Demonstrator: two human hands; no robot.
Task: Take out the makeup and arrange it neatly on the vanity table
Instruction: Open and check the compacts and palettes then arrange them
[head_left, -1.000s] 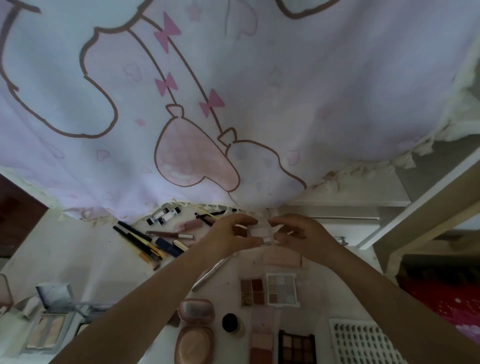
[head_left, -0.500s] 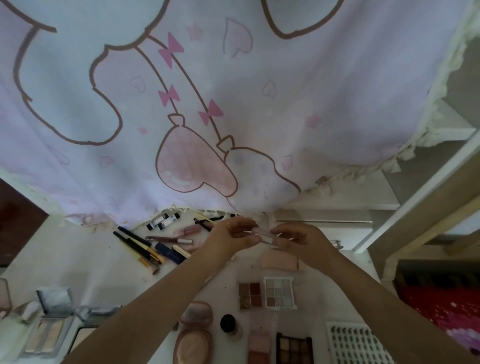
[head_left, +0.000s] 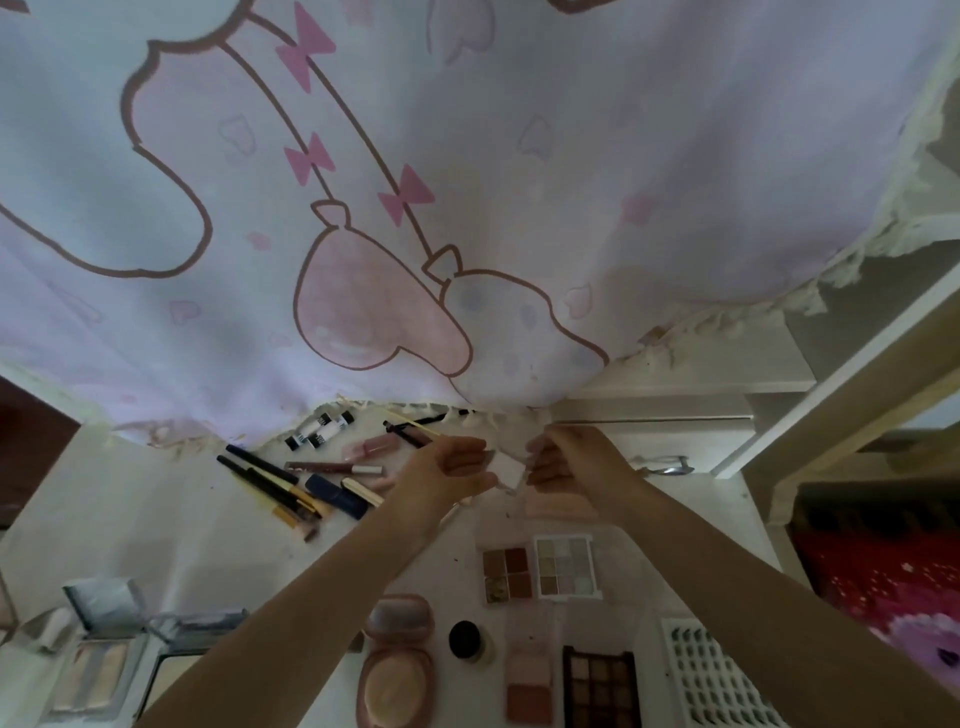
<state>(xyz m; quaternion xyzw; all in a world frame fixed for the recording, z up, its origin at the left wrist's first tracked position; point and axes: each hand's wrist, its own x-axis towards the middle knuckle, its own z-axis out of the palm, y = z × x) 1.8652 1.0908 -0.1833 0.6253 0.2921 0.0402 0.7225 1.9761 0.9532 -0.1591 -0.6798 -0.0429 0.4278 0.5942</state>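
Left fingers: the left hand (head_left: 451, 470) has its fingers curled in, pinching the left edge of a small clear case (head_left: 506, 470).
Right fingers: the right hand (head_left: 563, 462) is curled round the case's right edge, thumb side toward the left hand; the two hands nearly meet.
Clear case: held up between both sets of fingertips above the vanity table (head_left: 156, 525), tilted; whether it is open I cannot tell, as it is blurred.
Beyond the fingertips: the fringed hem of a pale curtain (head_left: 467, 182) with pink bows hangs down to the table's far edge.
Left of the left fingers: a pink lip gloss tube (head_left: 371, 447), two small white bottles with dark caps (head_left: 319, 431), a dark liner with a white end (head_left: 332, 467), and a loose fan of black and gold pencils (head_left: 270, 483) beside a dark blue tube (head_left: 335, 497).
Nearer the person than the fingers: a brown four-pan palette (head_left: 506, 571) just beside a pale nine-pan palette (head_left: 565, 567), below the right hand.
Nearer still: a round pink compact (head_left: 397, 670) lying open, a small black jar (head_left: 465, 639), a pink blush strip (head_left: 529, 680) and a dark eyeshadow palette (head_left: 599, 691).
Below the right forearm: a white tray of false lashes (head_left: 701, 675).
Under and left of the left forearm: two open mirrored powder cases (head_left: 98, 654) near the table's front left.
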